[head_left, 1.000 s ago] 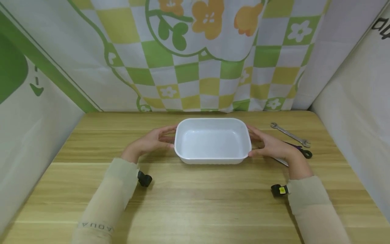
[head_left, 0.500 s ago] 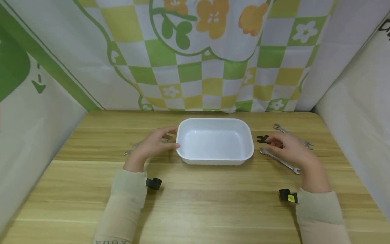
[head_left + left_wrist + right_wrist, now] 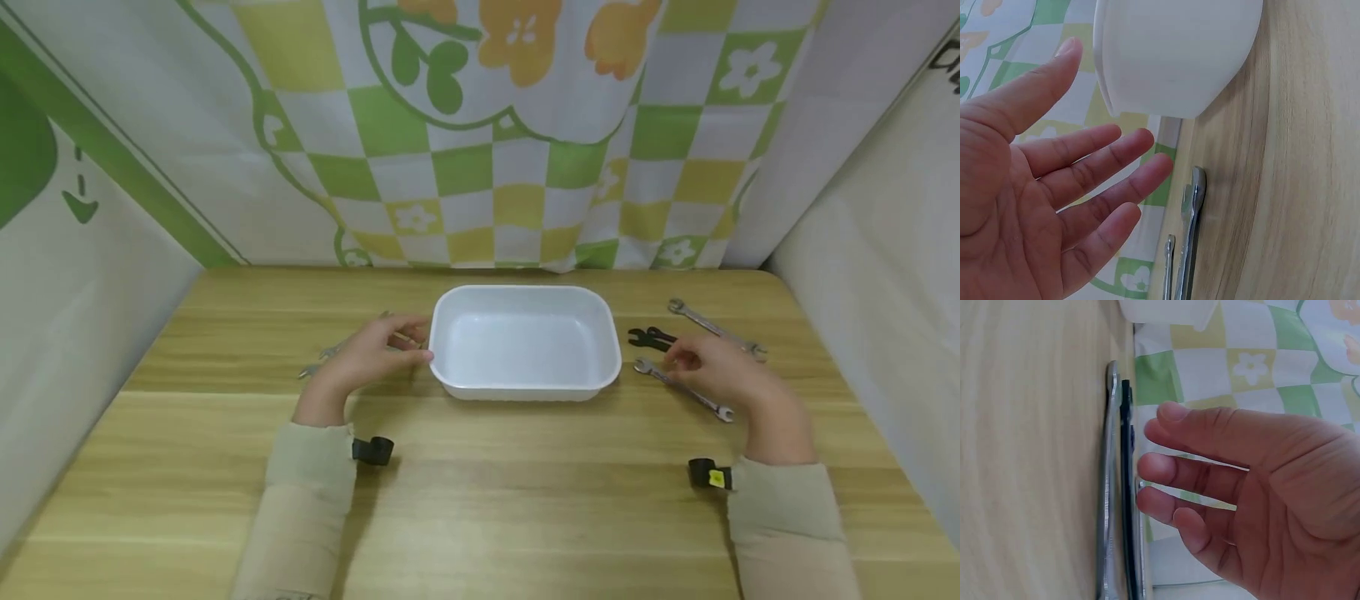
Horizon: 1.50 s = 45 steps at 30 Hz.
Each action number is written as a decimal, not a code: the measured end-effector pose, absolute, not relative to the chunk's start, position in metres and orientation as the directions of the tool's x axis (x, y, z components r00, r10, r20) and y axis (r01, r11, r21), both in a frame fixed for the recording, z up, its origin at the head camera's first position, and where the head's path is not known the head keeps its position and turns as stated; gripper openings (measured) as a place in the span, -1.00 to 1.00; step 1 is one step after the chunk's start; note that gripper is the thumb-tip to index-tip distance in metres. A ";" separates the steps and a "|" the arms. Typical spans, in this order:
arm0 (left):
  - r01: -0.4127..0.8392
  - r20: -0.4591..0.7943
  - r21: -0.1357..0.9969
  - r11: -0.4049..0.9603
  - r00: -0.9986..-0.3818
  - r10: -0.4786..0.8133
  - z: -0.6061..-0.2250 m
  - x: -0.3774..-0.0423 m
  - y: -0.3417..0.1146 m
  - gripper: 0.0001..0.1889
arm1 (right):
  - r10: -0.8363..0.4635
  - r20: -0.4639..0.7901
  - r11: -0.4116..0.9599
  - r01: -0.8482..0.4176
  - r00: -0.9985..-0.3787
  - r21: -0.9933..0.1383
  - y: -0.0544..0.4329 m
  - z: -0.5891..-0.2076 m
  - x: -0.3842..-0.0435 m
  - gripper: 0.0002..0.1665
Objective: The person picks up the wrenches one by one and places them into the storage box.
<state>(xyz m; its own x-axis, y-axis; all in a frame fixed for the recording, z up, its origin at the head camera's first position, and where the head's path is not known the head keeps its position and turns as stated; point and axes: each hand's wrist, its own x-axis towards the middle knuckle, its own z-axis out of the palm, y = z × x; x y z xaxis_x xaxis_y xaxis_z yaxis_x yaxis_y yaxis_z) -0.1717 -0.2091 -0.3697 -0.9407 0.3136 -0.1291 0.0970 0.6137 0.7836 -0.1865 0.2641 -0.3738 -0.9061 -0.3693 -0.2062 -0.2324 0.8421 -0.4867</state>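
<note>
A white rectangular plastic basin stands toward the back of the table. At its left end is my left hand, with the thumb tip right at the rim; the left wrist view shows the palm with fingers spread and nothing in them. My right hand hovers over tools at the right, fingers loosely bent and holding nothing. Below it lie a silver double-ended wrench, black tools with an open-ended wrench head, and a farther silver wrench. The right hand partly hides them.
Silver wrenches lie left of the basin, mostly behind the left hand in the head view. The wooden table meets a checked, flowered cloth at the back. White cloth walls stand at both sides.
My right hand has left the basin's right end and moved right over the wrenches, uncovering part of them. My left hand stays at the basin's left end.
</note>
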 end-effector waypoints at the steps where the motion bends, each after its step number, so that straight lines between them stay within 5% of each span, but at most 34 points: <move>1: 0.100 -0.128 0.783 0.613 -0.940 0.318 -0.369 -0.171 -0.209 -0.35 | -0.377 -0.214 0.838 -0.234 -0.901 -0.492 0.264 -0.375 -0.187 -0.72; 10: 0.172 -0.087 0.764 0.622 -0.927 0.364 -0.375 -0.172 -0.209 -0.46 | -0.465 -0.267 0.777 -0.244 -0.844 -0.580 0.264 -0.382 -0.192 -0.62; 23: 0.174 -0.092 0.774 0.609 -0.920 0.381 -0.376 -0.172 -0.207 -0.52 | -0.543 -0.290 0.766 -0.323 -0.788 -0.556 0.261 -0.384 -0.196 -0.86; 45: 0.201 -0.086 0.765 0.612 -0.910 0.406 -0.377 -0.173 -0.206 -0.54 | -0.528 -0.382 0.799 -0.290 -0.758 -0.527 0.248 -0.382 -0.190 -0.84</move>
<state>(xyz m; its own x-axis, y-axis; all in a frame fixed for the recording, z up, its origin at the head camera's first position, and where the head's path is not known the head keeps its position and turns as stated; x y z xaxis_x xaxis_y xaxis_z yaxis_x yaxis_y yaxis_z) -0.1729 -0.2057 -0.3774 -0.9099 0.4059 -0.0858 0.2010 0.6123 0.7647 -0.1898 0.2482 -0.3817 -0.7584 -0.5279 -0.3822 -0.2900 0.7985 -0.5275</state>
